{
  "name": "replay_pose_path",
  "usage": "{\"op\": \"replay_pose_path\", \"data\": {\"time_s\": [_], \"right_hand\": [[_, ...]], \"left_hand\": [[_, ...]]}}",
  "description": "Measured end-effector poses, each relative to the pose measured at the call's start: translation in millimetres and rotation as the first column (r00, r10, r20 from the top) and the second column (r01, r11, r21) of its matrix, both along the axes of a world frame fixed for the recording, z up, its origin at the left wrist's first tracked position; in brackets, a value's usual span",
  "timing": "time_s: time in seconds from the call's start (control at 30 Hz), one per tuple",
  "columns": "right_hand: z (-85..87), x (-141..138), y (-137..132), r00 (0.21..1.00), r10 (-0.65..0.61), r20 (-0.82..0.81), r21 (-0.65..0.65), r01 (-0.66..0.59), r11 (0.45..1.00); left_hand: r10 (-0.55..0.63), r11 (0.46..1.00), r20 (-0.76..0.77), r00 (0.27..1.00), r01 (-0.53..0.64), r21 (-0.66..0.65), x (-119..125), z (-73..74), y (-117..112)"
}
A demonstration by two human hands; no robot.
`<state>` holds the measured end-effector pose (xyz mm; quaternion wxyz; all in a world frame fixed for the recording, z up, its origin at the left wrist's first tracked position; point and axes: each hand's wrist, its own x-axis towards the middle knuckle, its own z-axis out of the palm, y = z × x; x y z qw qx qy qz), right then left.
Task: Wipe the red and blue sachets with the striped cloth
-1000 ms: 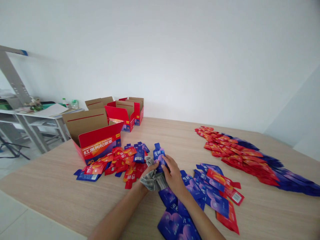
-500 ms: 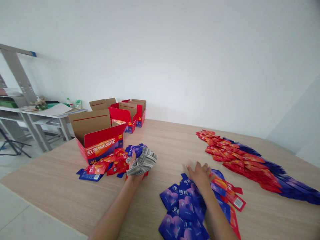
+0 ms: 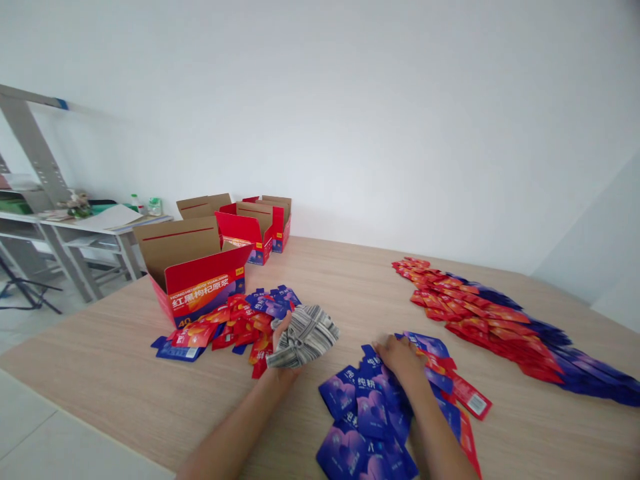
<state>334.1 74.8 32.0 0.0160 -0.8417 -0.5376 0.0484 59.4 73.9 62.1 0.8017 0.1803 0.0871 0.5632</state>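
Note:
My left hand is closed around a crumpled grey-and-black striped cloth, raised just over the table. Behind and left of it, red pouches and blue pouches lie heaped against an open red carton. My right hand is down on a second heap, fingers bent and pressed together at the top edge of the blue pouches; the fingertips are partly hidden. Just beyond its knuckles lies another blue pouch, with red pouches to the right.
A long overlapping row of red pouches and blue pouches runs along the table's right side. More open red cartons stand at the back left near the wall. Beyond the table's left edge is a grey desk with papers.
My left hand has moved right with the striped cloth, away from the left heap, uncovering more pouches. My right hand has lowered and its spread fingers have closed down onto the blue pouches.

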Motion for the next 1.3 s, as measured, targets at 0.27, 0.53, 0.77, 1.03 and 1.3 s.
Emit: {"op": "replay_pose_path", "data": {"time_s": [0.27,0.53,0.77,1.03,1.3], "right_hand": [[3.8,2.3,2.5,0.997,0.069,0.031,0.033,-0.07,0.997],[9.5,3.4,-4.9,0.997,0.051,0.049,0.086,-0.055,0.995],[12.4,6.1,1.1,0.995,0.089,-0.038,0.268,-0.075,0.96],[10.1,-37.0,14.0,0.846,0.511,-0.156,0.657,-0.297,0.693],[11.8,-98.7,-16.4,0.482,0.874,-0.058,0.827,-0.467,0.313]], "left_hand": [[-0.002,0.999,-0.007,1.0,0.001,-0.049,8.1,-9.3,-2.2],[-0.13,0.99,-0.046,0.991,0.126,-0.068,10.8,-2.9,-9.9],[-0.175,0.978,-0.024,0.984,0.171,-0.122,12.6,-8.7,-9.2],[-0.123,0.981,-0.056,0.991,0.113,-0.157,15.2,-10.3,-5.1],[-0.159,0.983,-0.129,0.979,0.146,-0.109,18.1,-0.7,-11.6]]}}
